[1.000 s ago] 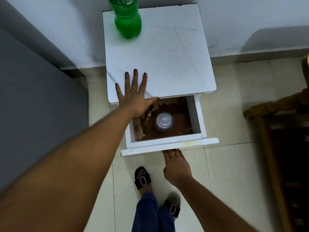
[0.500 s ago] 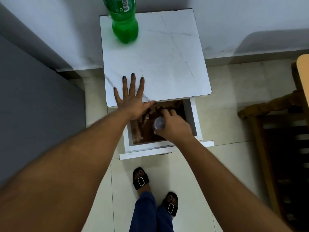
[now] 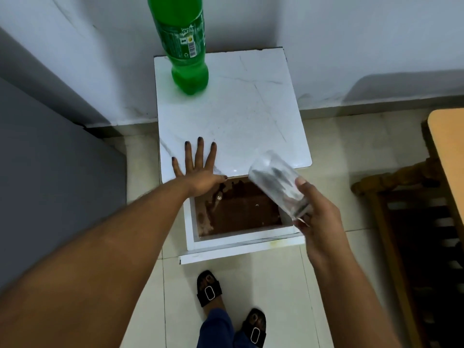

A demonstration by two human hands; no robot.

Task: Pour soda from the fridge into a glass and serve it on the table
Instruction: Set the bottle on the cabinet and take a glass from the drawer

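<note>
A green soda bottle [image 3: 187,54] stands upright at the back left of a small white marble-look table [image 3: 251,114]. My left hand [image 3: 198,167] lies flat and spread on the table's front left edge, holding nothing. My right hand [image 3: 319,212] grips a clear empty glass [image 3: 276,182] by its base, tilted with its mouth toward the upper left, above the right side of the open drawer [image 3: 238,212]. The drawer's brown, stained bottom shows with nothing large in it.
A grey fridge side [image 3: 50,172] fills the left. At the right stand a dark wooden chair [image 3: 414,222] and the corner of a wooden table top [image 3: 449,146]. My sandalled feet [image 3: 231,305] stand on the tiled floor below the drawer.
My right hand went from the drawer front into the drawer, closed on the glass and lifted it out to the right. The left hand stayed flat on the table.
</note>
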